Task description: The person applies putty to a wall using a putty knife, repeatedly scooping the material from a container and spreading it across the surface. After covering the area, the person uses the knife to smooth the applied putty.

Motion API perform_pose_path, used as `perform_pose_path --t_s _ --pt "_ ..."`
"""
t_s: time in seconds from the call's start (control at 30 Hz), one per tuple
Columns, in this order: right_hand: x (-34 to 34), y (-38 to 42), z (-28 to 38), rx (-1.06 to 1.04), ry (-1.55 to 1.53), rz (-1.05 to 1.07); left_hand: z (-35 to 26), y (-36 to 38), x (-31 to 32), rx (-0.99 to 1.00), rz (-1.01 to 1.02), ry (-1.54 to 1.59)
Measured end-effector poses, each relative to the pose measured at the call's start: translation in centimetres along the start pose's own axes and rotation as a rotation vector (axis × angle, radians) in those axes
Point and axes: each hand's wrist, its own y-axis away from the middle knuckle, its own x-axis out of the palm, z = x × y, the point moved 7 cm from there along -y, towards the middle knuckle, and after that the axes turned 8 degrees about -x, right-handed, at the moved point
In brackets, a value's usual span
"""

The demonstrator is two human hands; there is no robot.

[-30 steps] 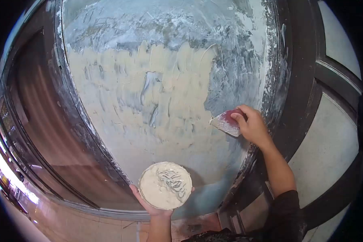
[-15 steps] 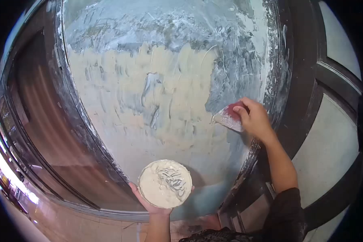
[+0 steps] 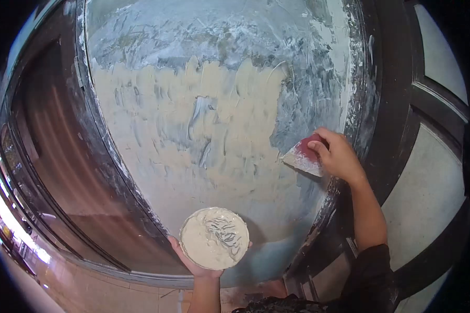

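My left hand (image 3: 202,270) supports a round tub of cream putty (image 3: 201,242) from below, its fingers wrapped around the side; grey streaks cross the putty's right half. In my right hand (image 3: 340,159) is a putty knife (image 3: 304,157) with a red upper part and a putty-smeared blade, pinched between thumb and fingers. The blade's edge points down and left, at or very near the wall panel (image 3: 308,99); contact is hard to judge. Wet cream putty (image 3: 245,120) covers the panel's middle in vertical strokes, with bare grey patches at the centre and right.
A dark frame with peeling paint (image 3: 368,78) edges the panel on the right, beside a dark door with pale panels (image 3: 425,182). Brown glazing and metal bars (image 3: 52,208) stand on the left. Below is a tiled floor (image 3: 109,292).
My right hand and the putty knife have shifted slightly right and down along the wall. The view has moved a little; the tub stays in my left hand.
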Motion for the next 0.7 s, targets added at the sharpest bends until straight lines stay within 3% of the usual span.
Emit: perform_pose_path --t_s 0.2,0.27,0.47,0.6,0.7 --pt "0.6 -1.2 -0.2 -0.053 0.033 -0.048 -0.2 0.1 0.0 -0.019 0.004 0.058" --pt "0.0 -1.2 -0.7 -0.079 -0.071 -0.131 -0.5 0.1 -0.3 0.012 -0.02 -0.099" --pt "1.3 -0.6 0.1 -0.088 0.073 -0.049 -0.6 0.2 -0.5 0.002 0.012 -0.06" --pt "0.1 -1.1 -0.4 -0.092 -0.093 -0.166 -0.7 0.2 -0.8 0.005 -0.032 -0.093" --pt "1.1 -0.8 -0.4 -0.027 -0.204 -0.001 -0.8 0.3 -0.5 0.003 0.02 -0.046"
